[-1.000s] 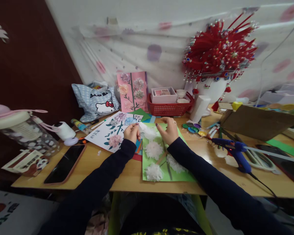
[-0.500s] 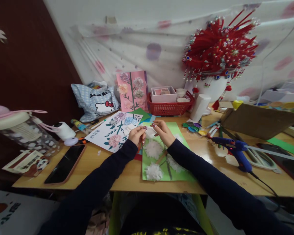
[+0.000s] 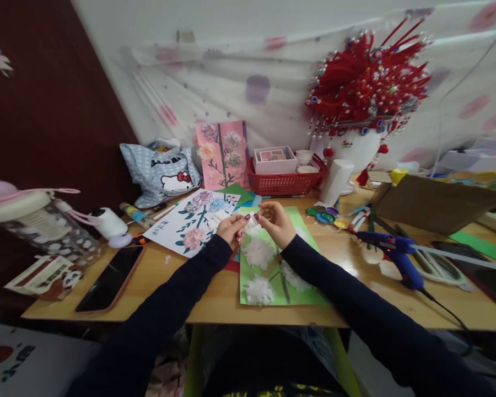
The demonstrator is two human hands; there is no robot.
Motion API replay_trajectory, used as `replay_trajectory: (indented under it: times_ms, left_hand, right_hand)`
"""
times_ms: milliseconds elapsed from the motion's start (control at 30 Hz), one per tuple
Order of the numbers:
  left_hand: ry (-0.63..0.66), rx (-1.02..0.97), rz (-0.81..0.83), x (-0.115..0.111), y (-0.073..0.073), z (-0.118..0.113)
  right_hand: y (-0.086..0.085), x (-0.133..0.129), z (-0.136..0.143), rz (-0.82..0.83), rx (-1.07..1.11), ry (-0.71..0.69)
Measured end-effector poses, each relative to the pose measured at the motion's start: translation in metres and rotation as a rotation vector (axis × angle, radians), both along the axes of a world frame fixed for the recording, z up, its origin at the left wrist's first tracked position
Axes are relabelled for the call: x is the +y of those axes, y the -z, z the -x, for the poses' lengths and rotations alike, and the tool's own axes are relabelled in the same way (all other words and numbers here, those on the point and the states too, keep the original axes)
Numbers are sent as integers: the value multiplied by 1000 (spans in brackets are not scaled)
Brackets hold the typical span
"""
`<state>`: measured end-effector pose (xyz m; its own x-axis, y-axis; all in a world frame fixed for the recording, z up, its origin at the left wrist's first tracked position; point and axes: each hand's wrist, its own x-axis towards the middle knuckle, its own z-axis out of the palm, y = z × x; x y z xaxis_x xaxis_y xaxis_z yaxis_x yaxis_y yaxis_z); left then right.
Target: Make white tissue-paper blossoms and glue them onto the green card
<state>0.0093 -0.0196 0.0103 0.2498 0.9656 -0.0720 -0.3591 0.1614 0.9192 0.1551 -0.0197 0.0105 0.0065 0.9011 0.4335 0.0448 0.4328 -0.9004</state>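
Note:
Between my two hands is a small piece of white tissue paper (image 3: 253, 225), pinched by the fingertips. My left hand (image 3: 232, 227) is closed on its left side, thumb and finger together. My right hand (image 3: 276, 223) pinches its right side with the thumb and forefinger. Under them lies a light green sheet (image 3: 268, 298) bearing several fluffy white paper flowers (image 3: 259, 290) and a dark painted stem (image 3: 284, 286). Part of the sheet is hidden by my right forearm. To the left, a white card (image 3: 171, 242) carries pink, purple and blue flowers with green leaves.
A blue glue gun (image 3: 397, 256) with a cord lies at right. Behind stand a red basket (image 3: 287, 184), a pink flower card (image 3: 223, 157) and a red beaded headdress (image 3: 372, 88). A phone (image 3: 109, 278) and a large bottle (image 3: 45, 220) are at left.
My right thumb and forefinger have come down and closed on the white tissue paper, nearer to my left fingertips. The flower sheet stays where it was.

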Motion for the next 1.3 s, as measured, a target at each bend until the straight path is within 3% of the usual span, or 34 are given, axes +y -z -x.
replay_trajectory:
  times_ms: [100,200,333,500,833,1067,1300]
  left_hand:
    - [0,-33,-6,1,0,1]
    - [22,-49,-29,-2,-2,1]
    - [162,-20,-78,-6,-5,1]
    - [264,25,-108,-7,-3,1]
    - [204,50,-149,-4,2,-2]
    - [-70,33,-231,-6,-2,-3]
    - [-198,180,-389,-6,0,0]
  right_hand:
    - [-8,-10,-2,-134,-141,154]
    - [-13,-19,-1,-104,-234,-37]
    - [-10,-24,3,63,-219,-323]
    - [-7,-20,3,137,-212,-412]
    - [-8,-22,4,54,-333,-331]
    - [1,-14,3,83,-186,-279]
    - [6,-10,2,54,-153,-297]
